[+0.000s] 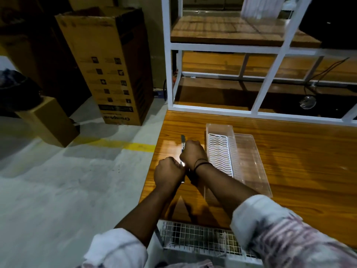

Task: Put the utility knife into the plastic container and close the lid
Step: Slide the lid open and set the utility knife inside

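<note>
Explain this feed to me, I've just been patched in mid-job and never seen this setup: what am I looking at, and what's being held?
There is no machine: one head-worn camera looks down at a person's two bare hands. The left hand and right hand both grip a utility knife, blade end pointing away, above a wooden table. To the right lies a clear plastic container, open, with a white wavy insert inside; its clear lid rests alongside. Cardboard boxes stand on the floor to the left.

Both fists hid most of the utility knife (182,141); only its blade tip and a sliver of body showed. The right forearm covered the plastic container's (220,130) near corner.
</note>
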The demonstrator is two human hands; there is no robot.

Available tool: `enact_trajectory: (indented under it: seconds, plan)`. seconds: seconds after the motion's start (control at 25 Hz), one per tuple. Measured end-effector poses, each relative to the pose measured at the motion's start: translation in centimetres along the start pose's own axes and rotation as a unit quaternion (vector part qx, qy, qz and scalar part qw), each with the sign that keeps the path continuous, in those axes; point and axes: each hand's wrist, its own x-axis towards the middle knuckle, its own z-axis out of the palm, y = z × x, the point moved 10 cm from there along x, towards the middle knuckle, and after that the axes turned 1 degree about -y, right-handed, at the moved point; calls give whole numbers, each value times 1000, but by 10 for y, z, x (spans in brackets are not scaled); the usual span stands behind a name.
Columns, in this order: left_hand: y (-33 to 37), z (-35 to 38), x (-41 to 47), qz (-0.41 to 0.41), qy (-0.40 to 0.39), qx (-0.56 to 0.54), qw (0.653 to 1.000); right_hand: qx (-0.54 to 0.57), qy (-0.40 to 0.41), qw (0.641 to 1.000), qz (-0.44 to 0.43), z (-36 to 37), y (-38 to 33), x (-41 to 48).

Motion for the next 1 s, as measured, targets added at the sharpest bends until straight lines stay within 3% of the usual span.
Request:
enact_trajectory:
  seconds: [0.32,0.52,0.76,1.0]
  plan:
    - [2,0,1,25,-5,21,999,15,5,997,79,24,10,23]
    - [3,1,4,32,3,39,999,90,-4,989,120,28,14,23]
    - [1,3,7,45,-7,2,999,125,8,983,132,34,20,26]
    - [-19,18,19,-29,-56,-126,990,190,13,970,152,36,35,30]
